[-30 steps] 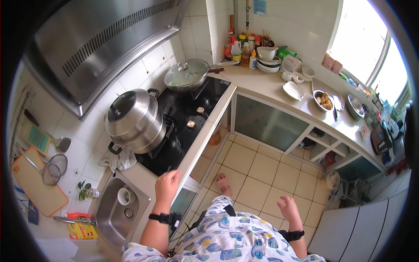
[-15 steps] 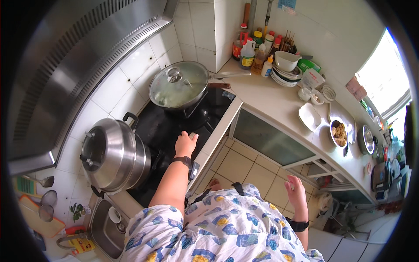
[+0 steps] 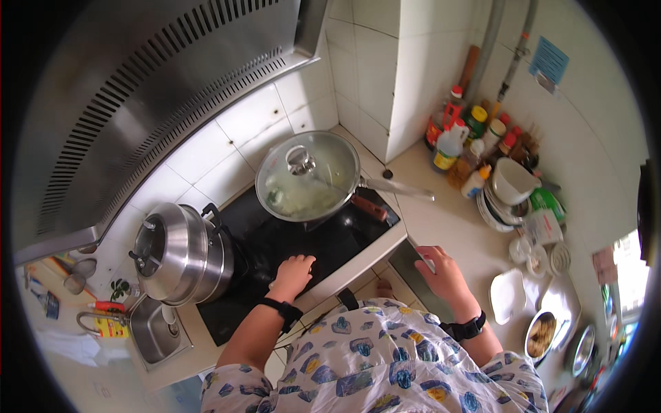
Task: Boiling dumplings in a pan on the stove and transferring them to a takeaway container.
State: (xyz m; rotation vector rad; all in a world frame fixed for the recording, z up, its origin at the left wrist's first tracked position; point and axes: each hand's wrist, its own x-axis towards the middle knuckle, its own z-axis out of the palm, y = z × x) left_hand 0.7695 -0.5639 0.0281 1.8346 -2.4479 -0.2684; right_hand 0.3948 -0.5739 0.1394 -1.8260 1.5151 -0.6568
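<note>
My left hand (image 3: 292,277) is over the front of the black glass cooktop (image 3: 258,289), fingers curled down; whatever is under them is hidden. My right hand (image 3: 442,272) hovers by the corner where the cooktop meets the side counter, fingers bent and a gap between them and the thumb; I see nothing held. On the back burner sits a frying pan (image 3: 375,206) with a brown-tipped handle under a fogged glass lid (image 3: 303,180), with pale and green food showing through. A tall steel steamer pot (image 3: 184,251) with a domed lid stands on the left burner.
A steel range hood (image 3: 172,103) overhangs from the left. The sink (image 3: 153,330) lies beyond the steamer. Along the right counter stand sauce bottles (image 3: 451,146), stacked bowls (image 3: 513,182), a white dish (image 3: 507,296) and a bowl of brown food (image 3: 541,335).
My right hand has risen from beside my body to the counter corner. My left hand stays at the cooktop's front. The view has shifted, bringing pan and counter lower and closer.
</note>
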